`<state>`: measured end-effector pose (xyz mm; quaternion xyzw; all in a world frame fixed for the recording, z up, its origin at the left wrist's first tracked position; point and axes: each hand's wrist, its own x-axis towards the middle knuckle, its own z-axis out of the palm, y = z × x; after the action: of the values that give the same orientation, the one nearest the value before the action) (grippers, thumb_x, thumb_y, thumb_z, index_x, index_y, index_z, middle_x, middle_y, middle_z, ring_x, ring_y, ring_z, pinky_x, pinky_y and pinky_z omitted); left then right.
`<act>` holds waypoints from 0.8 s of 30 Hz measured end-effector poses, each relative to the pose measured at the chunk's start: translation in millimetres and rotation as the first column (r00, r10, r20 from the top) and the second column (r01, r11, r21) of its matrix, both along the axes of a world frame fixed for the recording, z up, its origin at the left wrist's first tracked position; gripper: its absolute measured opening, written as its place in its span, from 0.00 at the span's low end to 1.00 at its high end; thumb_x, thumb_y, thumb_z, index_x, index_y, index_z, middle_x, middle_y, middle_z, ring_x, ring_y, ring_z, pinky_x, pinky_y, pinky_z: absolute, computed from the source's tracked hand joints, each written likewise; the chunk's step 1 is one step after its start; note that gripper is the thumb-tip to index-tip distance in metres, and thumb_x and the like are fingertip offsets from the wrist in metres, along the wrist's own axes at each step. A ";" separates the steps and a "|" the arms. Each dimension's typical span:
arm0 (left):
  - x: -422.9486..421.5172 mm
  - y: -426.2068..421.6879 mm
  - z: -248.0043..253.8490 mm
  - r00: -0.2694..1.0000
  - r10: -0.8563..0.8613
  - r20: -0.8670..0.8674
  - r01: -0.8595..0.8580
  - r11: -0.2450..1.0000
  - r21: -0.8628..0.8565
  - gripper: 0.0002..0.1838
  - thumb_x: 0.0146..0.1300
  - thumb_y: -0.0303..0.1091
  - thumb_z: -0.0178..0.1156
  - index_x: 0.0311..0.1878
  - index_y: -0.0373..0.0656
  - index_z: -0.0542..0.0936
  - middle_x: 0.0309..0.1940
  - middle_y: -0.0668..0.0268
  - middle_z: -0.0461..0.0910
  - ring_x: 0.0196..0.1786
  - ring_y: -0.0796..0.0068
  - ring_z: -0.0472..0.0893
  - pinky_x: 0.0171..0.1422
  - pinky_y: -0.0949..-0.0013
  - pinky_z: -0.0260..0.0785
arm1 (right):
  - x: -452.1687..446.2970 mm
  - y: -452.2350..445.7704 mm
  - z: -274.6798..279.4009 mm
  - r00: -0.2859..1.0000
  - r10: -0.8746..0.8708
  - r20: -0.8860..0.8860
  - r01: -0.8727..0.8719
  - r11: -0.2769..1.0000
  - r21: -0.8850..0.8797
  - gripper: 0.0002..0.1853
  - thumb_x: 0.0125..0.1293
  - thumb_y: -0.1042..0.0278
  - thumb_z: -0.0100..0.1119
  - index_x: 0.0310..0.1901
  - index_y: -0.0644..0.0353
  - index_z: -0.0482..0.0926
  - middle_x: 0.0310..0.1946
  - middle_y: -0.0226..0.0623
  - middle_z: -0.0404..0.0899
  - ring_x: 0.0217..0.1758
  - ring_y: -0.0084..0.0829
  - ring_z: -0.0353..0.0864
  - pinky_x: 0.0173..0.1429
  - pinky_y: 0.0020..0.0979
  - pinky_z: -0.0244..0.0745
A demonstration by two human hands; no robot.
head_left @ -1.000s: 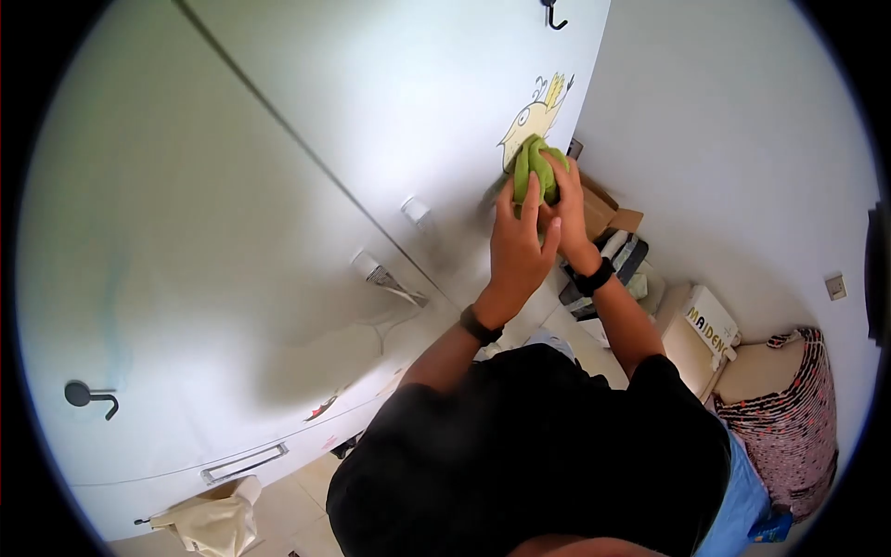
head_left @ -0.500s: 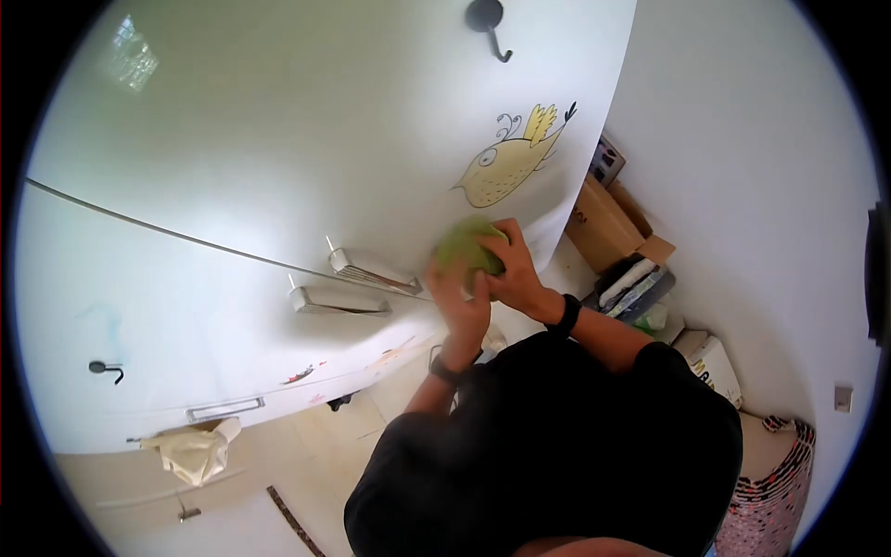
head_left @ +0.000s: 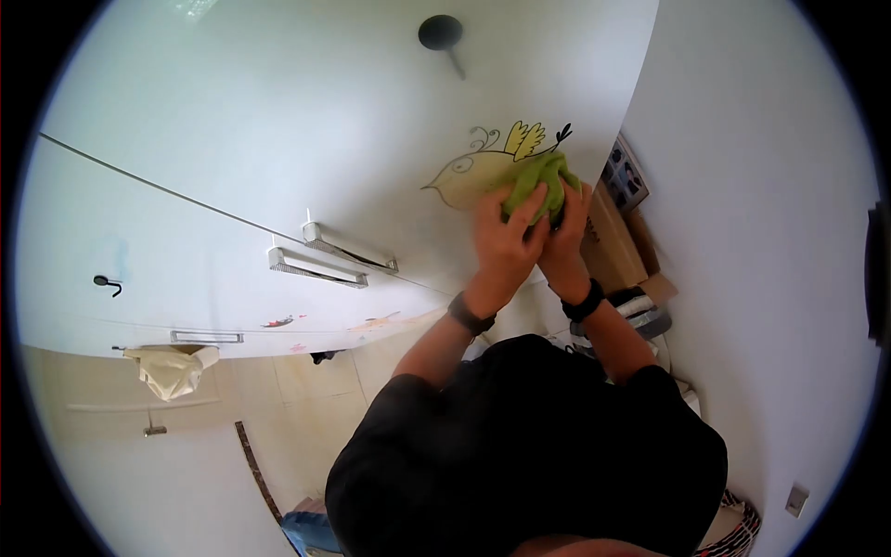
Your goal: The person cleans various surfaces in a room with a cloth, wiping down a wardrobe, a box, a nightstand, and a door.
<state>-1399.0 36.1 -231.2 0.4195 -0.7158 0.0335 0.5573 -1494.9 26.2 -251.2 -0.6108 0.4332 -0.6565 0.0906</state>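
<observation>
A bunched green cloth [head_left: 548, 183] is in both my hands, close to the white cabinet door [head_left: 306, 121]. My left hand [head_left: 509, 237] grips it from the near left side, fingers bent over the folds. On the right, my right hand [head_left: 568, 243] is closed round the other side of the cloth. The cloth covers part of the yellow bird picture [head_left: 471, 176] on the door, at its tail end. Whether it presses on the surface I cannot tell. Each wrist wears a black band.
A dark hook [head_left: 440, 33] sticks out from the door above the bird. Two handles [head_left: 348, 252] sit at the door seam to the left. Cardboard boxes [head_left: 608, 246] stand between the cabinet and the white wall [head_left: 742, 232]. A cream bag [head_left: 172, 369] hangs at lower left.
Both hands have moved the green cloth up and right, from below the bird to over its tail end. The cloth now looks more crumpled. The camera view has shifted.
</observation>
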 end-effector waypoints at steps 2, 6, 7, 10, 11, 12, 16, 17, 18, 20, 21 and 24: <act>5.2 0.9 -28.4 0.998 0.001 0.059 -0.003 0.999 0.044 0.25 0.51 0.28 0.69 0.55 0.50 0.81 0.48 0.53 0.75 0.46 0.50 0.76 0.48 0.57 0.71 | 3.1 3.8 -31.8 0.999 -0.031 -0.026 0.032 0.999 0.034 0.31 0.53 0.77 0.63 0.60 0.61 0.67 0.53 0.50 0.65 0.54 0.49 0.67 0.56 0.41 0.70; 35.6 14.7 -79.4 0.988 0.049 0.147 -0.080 0.975 0.205 0.24 0.50 0.26 0.68 0.53 0.47 0.81 0.48 0.54 0.75 0.48 0.52 0.76 0.48 0.58 0.72 | 24.8 16.5 -74.5 0.993 0.116 -0.010 -0.113 0.985 0.132 0.30 0.53 0.75 0.64 0.59 0.61 0.67 0.53 0.51 0.64 0.55 0.49 0.66 0.56 0.41 0.68; 44.1 21.6 -85.4 0.984 0.066 0.168 -0.108 0.961 0.256 0.23 0.49 0.25 0.68 0.52 0.46 0.81 0.47 0.55 0.75 0.48 0.53 0.75 0.49 0.58 0.72 | 30.3 20.6 -75.0 0.983 0.182 0.006 -0.181 0.970 0.160 0.29 0.53 0.74 0.64 0.58 0.61 0.68 0.53 0.51 0.64 0.55 0.50 0.67 0.57 0.42 0.68; 63.9 36.4 -88.7 0.987 0.159 -0.015 -0.155 0.977 0.149 0.22 0.50 0.22 0.65 0.51 0.42 0.80 0.44 0.59 0.73 0.49 0.61 0.73 0.50 0.65 0.69 | 43.1 20.4 -55.2 0.939 0.330 -0.095 -0.321 0.942 0.095 0.28 0.51 0.74 0.66 0.56 0.60 0.71 0.53 0.51 0.64 0.55 0.51 0.67 0.58 0.42 0.68; 67.6 38.5 -85.1 0.979 0.194 -0.056 -0.184 0.971 0.151 0.22 0.49 0.22 0.66 0.51 0.42 0.80 0.45 0.57 0.73 0.49 0.59 0.73 0.51 0.63 0.69 | 45.1 18.7 -44.8 0.931 0.348 -0.108 -0.340 0.936 0.088 0.27 0.51 0.74 0.66 0.56 0.59 0.72 0.53 0.50 0.65 0.56 0.51 0.68 0.58 0.42 0.69; 66.8 39.6 -75.2 0.968 0.229 -0.102 -0.212 0.965 0.154 0.22 0.49 0.22 0.66 0.51 0.42 0.79 0.46 0.56 0.73 0.50 0.57 0.74 0.52 0.61 0.69 | 47.2 17.0 -34.7 0.922 0.367 -0.121 -0.359 0.930 0.081 0.26 0.51 0.73 0.66 0.55 0.58 0.74 0.53 0.50 0.66 0.56 0.50 0.68 0.58 0.42 0.69; 38.8 20.2 -22.2 0.946 0.236 -0.224 -0.251 0.967 -0.043 0.23 0.49 0.23 0.66 0.52 0.43 0.80 0.47 0.55 0.73 0.51 0.56 0.73 0.53 0.59 0.69 | 31.1 3.8 6.1 0.944 0.323 -0.066 -0.322 0.946 0.031 0.25 0.52 0.70 0.66 0.55 0.54 0.77 0.53 0.47 0.72 0.57 0.48 0.71 0.57 0.42 0.72; 29.4 13.4 -7.0 0.956 0.215 -0.199 -0.233 0.970 -0.070 0.23 0.50 0.24 0.66 0.53 0.43 0.80 0.47 0.55 0.73 0.50 0.56 0.73 0.53 0.59 0.69 | 23.8 -1.5 19.8 0.952 0.298 -0.073 -0.300 0.954 -0.021 0.25 0.52 0.70 0.66 0.55 0.54 0.77 0.52 0.48 0.72 0.57 0.48 0.71 0.56 0.43 0.72; 19.2 6.9 8.0 0.965 0.195 -0.174 -0.214 0.972 -0.097 0.23 0.50 0.24 0.66 0.53 0.43 0.80 0.46 0.55 0.73 0.50 0.55 0.73 0.52 0.60 0.69 | 14.4 -5.4 33.0 0.967 0.243 -0.082 -0.248 0.967 -0.061 0.25 0.52 0.70 0.65 0.56 0.56 0.77 0.53 0.48 0.71 0.57 0.49 0.71 0.56 0.43 0.73; -1.3 -4.4 30.8 0.984 0.138 -0.108 -0.153 0.977 -0.147 0.24 0.50 0.25 0.67 0.54 0.44 0.80 0.46 0.56 0.73 0.49 0.56 0.73 0.51 0.61 0.70 | -8.1 -13.7 48.7 0.986 0.135 -0.100 -0.148 0.978 -0.146 0.25 0.53 0.70 0.65 0.56 0.58 0.76 0.54 0.50 0.70 0.56 0.51 0.71 0.55 0.45 0.73; -13.3 -10.5 39.5 0.993 0.102 -0.067 -0.112 0.979 -0.172 0.24 0.49 0.24 0.67 0.54 0.44 0.80 0.46 0.56 0.73 0.48 0.57 0.74 0.50 0.61 0.70 | -18.4 -19.3 45.3 0.990 0.081 -0.117 -0.101 0.979 -0.175 0.25 0.53 0.71 0.64 0.56 0.60 0.75 0.55 0.50 0.69 0.56 0.51 0.71 0.55 0.45 0.72; -37.9 -21.8 29.7 1.000 0.011 0.006 -0.010 0.989 -0.145 0.26 0.47 0.28 0.69 0.54 0.49 0.81 0.44 0.57 0.74 0.45 0.56 0.74 0.46 0.61 0.71 | -52.0 -31.9 28.3 0.990 -0.031 -0.140 0.001 0.978 -0.208 0.25 0.55 0.73 0.63 0.57 0.64 0.72 0.56 0.51 0.67 0.56 0.52 0.70 0.57 0.45 0.71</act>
<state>-1436.9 14.2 -201.6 0.3816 -0.7109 0.0901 0.5838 -1546.8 -5.7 -222.9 -0.6589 0.3725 -0.6534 -0.0100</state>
